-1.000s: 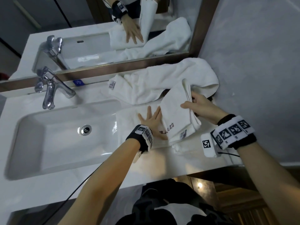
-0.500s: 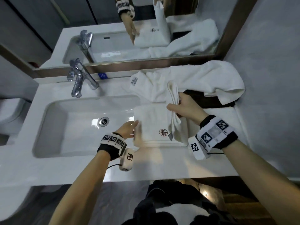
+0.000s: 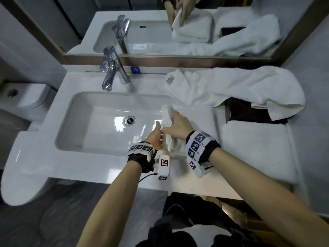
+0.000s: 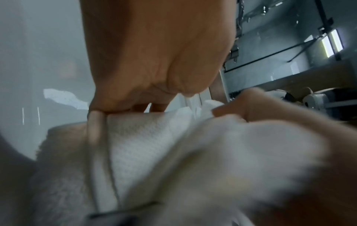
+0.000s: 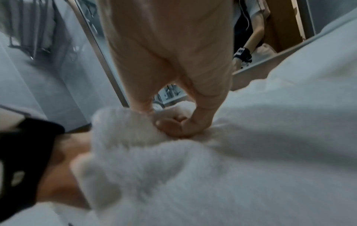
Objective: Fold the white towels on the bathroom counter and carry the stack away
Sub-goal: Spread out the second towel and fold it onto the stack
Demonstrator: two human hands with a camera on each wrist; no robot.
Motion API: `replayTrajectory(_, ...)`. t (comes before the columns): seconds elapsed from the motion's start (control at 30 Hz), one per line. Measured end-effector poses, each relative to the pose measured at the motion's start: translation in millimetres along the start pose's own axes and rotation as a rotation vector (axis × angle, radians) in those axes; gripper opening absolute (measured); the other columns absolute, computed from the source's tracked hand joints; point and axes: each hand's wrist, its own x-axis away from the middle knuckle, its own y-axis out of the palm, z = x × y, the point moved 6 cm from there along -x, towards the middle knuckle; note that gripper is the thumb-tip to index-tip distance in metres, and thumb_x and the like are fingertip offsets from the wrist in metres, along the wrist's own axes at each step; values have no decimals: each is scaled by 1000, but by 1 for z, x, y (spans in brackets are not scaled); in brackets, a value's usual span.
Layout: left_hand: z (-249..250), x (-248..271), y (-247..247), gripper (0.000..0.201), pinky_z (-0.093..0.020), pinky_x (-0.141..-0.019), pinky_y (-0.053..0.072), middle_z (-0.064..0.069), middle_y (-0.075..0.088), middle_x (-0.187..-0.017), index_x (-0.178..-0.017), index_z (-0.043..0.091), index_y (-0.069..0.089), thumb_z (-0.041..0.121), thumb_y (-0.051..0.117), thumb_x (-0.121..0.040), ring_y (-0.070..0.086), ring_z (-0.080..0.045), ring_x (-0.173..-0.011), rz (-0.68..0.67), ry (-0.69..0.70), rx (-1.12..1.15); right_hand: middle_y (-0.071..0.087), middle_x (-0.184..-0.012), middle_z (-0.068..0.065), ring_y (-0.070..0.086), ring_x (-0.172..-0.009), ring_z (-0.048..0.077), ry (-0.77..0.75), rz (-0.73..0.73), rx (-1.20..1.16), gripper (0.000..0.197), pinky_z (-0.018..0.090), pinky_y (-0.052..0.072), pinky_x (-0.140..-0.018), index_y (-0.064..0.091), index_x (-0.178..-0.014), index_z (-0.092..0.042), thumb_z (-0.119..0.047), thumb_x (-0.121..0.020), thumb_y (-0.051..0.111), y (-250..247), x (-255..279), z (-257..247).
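A small white towel (image 3: 195, 118) lies on the counter (image 3: 99, 168) just right of the sink. My right hand (image 3: 178, 127) grips a bunched fold of it (image 5: 173, 175), its fingers (image 5: 173, 126) curled into the cloth at the towel's left side. At that same edge, by the sink rim, my left hand (image 3: 156, 138) holds the towel (image 4: 144, 145) with its thumb up; its fingertips are hidden by cloth. A large unfolded white towel (image 3: 231, 86) sprawls along the back of the counter. A folded white towel (image 3: 254, 148) lies flat at the right.
The sink basin (image 3: 106, 122) and chrome tap (image 3: 110, 73) fill the left of the counter. A dark tray (image 3: 249, 113) sits half under the large towel. The mirror (image 3: 178, 24) stands behind, a wall closes the right side, and a toilet (image 3: 26, 97) is at far left.
My right hand has carried the towel's flap leftward across the towel to its left edge. My left hand left its flat press and took the left edge.
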Motion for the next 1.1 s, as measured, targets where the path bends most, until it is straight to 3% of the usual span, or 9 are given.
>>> replayTrajectory(0.1, -2, -1, 0, 89, -38, -101, 38, -14, 48, -137, -137, 9, 43, 68, -3, -88, 43, -28, -131, -115, -23, 63, 52, -134, 17, 53, -120, 29, 39, -147, -21, 85, 33, 43, -99, 2, -151, -10, -22, -88, 58, 17, -4, 12)
replayTrajectory(0.17, -1, 0, -1, 85, -37, -102, 40, -8, 53, -134, -139, 11, 42, 69, 3, -89, 48, -27, -128, -110, -13, 33, 60, -124, 17, 58, -113, 27, 18, -172, -75, 75, 32, 44, -97, 6, -150, -8, -15, -92, 52, 13, -4, 19)
replayTrajectory(0.27, 8, 3, -3, 65, -36, -87, 47, -3, 61, -110, -136, 14, 44, 61, 28, -93, 58, -24, -102, 38, 69, -184, 64, -119, 12, 59, -112, 26, -76, 5, -137, 48, 29, 42, -99, 38, -141, -5, -7, -93, 47, -22, -2, 33)
replayTrajectory(0.37, 19, -3, 1, 68, -39, -98, 43, -13, 51, -130, -142, 4, 26, 50, 41, -94, 53, -30, -116, 187, 159, -477, 48, -138, 13, 44, -128, 26, -121, 285, -1, 43, 27, 30, -107, 44, -137, -5, -4, -94, 43, -61, 5, 61)
replayTrajectory(0.53, 49, 8, 25, 65, -45, -114, 19, -9, 9, -159, -150, 15, 2, 36, 36, -99, 14, -31, -145, 604, 557, -949, -3, -161, 3, -4, -148, 24, -18, 298, 421, 59, 47, 14, -117, 7, -151, -20, -33, -100, 32, -49, 7, 94)
replayTrajectory(0.67, 37, -13, 54, 55, -57, -115, -8, 2, -14, -159, -149, 29, -6, 40, 19, -101, -19, -27, -145, 418, 730, -1478, -12, -160, 0, -12, -147, 23, 25, 343, 577, 62, 48, 11, -117, -3, -151, -24, -45, -99, 23, -34, 2, 104)
replayTrajectory(0.93, 22, -34, 37, 61, -59, -116, -3, 11, -22, -157, -148, 38, -9, 53, 21, -97, -25, -26, -143, 296, 687, -1226, -9, -160, 1, -11, -147, 26, 11, 375, 593, 62, 44, 6, -121, -3, -151, -23, -46, -99, 23, -27, 0, 108)
replayTrajectory(1.03, 19, -23, 26, 78, -41, -120, 2, 0, -22, -157, -148, 24, -15, 49, 36, -95, -8, -15, -146, 317, 664, -867, -12, -160, 4, -14, -147, 26, 2, 334, 541, 65, 44, 0, -121, -5, -151, -19, -44, -99, 26, -31, 2, 108)
replayTrajectory(1.1, 10, -20, 11, 90, -32, -115, 11, -6, -9, -160, -147, 22, -17, 51, 47, -91, 9, -21, -147, 332, 479, -561, -9, -160, 6, -8, -148, 24, 12, 356, 336, 70, 40, 1, -121, -4, -151, -15, -38, -98, 36, -35, 11, 110)
